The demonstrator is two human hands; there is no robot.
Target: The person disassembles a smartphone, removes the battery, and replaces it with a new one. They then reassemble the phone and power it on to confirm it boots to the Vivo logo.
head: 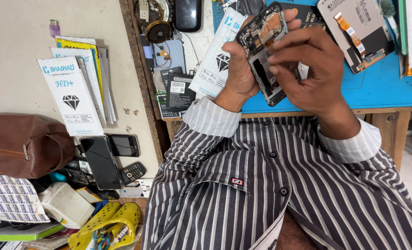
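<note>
Head view: both hands' grip clamps opened phone (264, 53); white packet (217, 58) behind, blue mat (382, 88) beneath.

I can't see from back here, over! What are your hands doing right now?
Both hands up: left hand grips opened phone, right hand fingers on its frame. Blue mat beneath. Nothing blocking.

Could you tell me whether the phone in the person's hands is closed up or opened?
Opened: the phone has no back cover, so its circuit board and inner frame are bare. The left hand holds it; the right hand touches it.
</note>
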